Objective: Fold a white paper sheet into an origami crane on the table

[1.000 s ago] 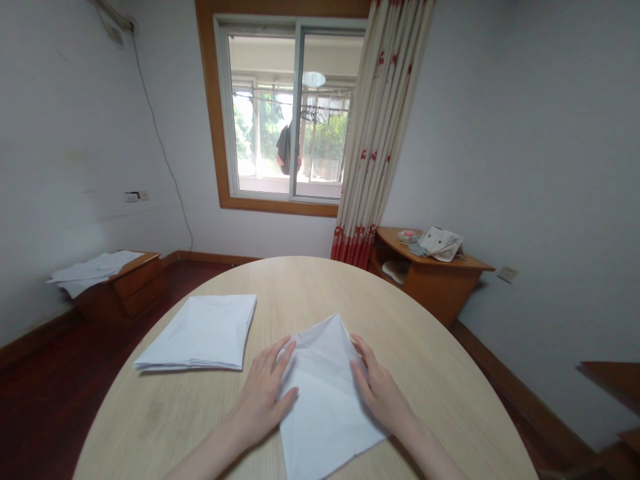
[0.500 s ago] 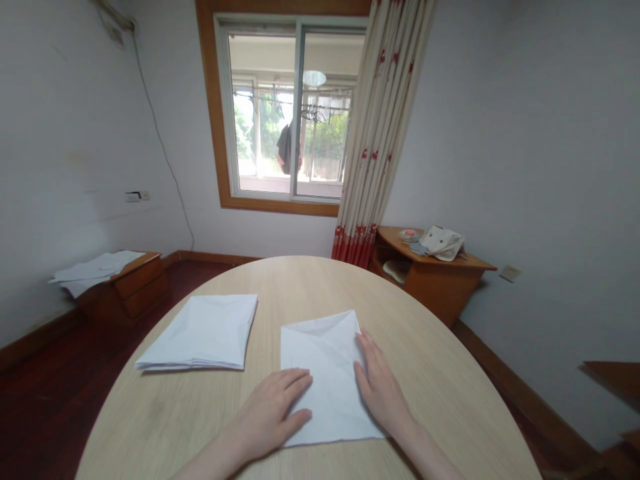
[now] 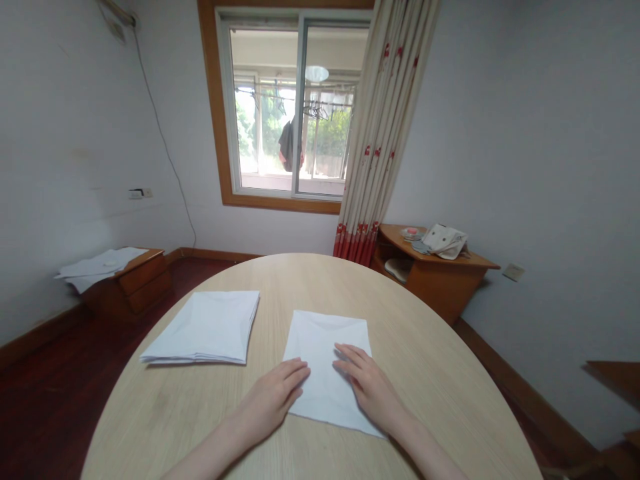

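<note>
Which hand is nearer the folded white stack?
Left. The left hand lies below and right of the stack, at the folded sheet's edge; the right hand lies farther right, on that sheet.

Both forearms run past the near picture edge; elbows out of frame. The left grip (image 3: 270,400) and right grip (image 3: 370,390) cover part of the square white folded paper sheet (image 3: 320,340), so any folds beneath cannot be read. Near rim of the oval pale-wood worktop (image 3: 150,427) cut off by the same edge. Layers in the folded white paper stack (image 3: 200,327) at left: cannot be counted. Far right, the small round pink item (image 3: 410,231) is too small to identify. Dark hanging garment (image 3: 286,143) beyond the window: indistinct. Top of the cream red-flowered curtain (image 3: 385,100) cut off by the upper edge.
</note>
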The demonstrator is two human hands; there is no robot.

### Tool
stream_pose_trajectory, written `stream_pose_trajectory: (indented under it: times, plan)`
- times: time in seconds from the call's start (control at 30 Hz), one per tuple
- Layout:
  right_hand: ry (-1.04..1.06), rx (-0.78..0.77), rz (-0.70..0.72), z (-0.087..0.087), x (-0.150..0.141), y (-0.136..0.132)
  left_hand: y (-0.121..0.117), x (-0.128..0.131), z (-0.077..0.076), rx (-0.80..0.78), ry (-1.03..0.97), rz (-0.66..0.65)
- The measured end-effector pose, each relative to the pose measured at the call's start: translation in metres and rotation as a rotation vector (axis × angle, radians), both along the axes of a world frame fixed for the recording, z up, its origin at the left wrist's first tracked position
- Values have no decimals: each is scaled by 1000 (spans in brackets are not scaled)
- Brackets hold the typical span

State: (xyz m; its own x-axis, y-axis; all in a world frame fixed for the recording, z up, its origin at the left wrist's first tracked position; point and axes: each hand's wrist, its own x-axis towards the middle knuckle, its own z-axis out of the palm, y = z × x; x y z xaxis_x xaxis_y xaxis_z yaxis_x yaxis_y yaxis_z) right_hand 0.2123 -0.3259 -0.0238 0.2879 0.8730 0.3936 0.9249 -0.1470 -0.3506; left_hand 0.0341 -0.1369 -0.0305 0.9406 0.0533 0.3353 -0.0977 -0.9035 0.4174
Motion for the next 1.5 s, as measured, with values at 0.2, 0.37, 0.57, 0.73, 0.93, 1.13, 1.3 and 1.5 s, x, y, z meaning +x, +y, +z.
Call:
stream_pose_trajectory:
  times: [0.2, 0.37, 0.57, 0.73, 0.93, 1.13, 1.3, 1.5]
  plan:
    - [160, -116, 96, 8, -11, 1, 2, 0, -5, -34, -14, 7]
    - [210, -205, 99, 16, -18, 1, -4, -3, 12, -39, 54, 12]
    - [277, -253, 129, 25, -19, -4, -10, -6, 25, -26, 117, -8]
    - [352, -405, 162, 30, -18, -9, -7, -4, 18, 6, 106, -42]
    - [367, -448, 266, 32, -19, -13, -4, -3, 15, -27, 96, -44]
    - [393, -577, 287, 44, -22, -14, -6, -2, 17, -41, 93, -59]
    - [425, -549, 310, 51, -23, -15, -6, -1, 12, -58, 52, -45]
    - [516, -538, 349, 59, -20, -18, -7, 1, 10, -89, 28, -12]
